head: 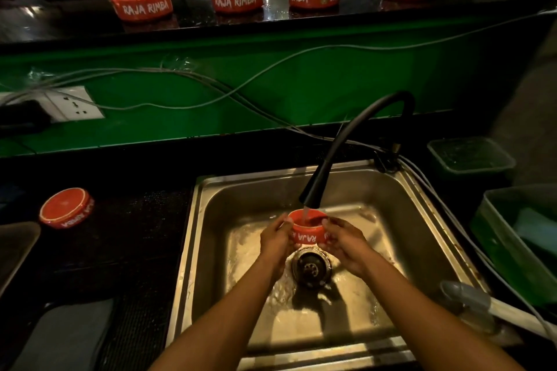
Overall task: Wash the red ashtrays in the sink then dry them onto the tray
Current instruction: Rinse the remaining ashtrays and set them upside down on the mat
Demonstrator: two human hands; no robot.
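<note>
We hold the round red ceramic ashtray [308,227] upright between both hands, directly under the black gooseneck faucet spout [310,194] and above the drain of the stainless steel sink [422,208], our left hand [275,235] and right hand [343,239] each curling fingers around its opposite sides. The next move probably goes left, over the sink's left rim, toward the dark tabletop [135,250] where an upturned red ashtray [67,207] rests; the left hand is nearer, and we judge that path open.

Glossy red ashtray [308,230] between the hands; brushed, wet metal sink [211,250] around them; matt black faucet hose [346,135] above.
</note>
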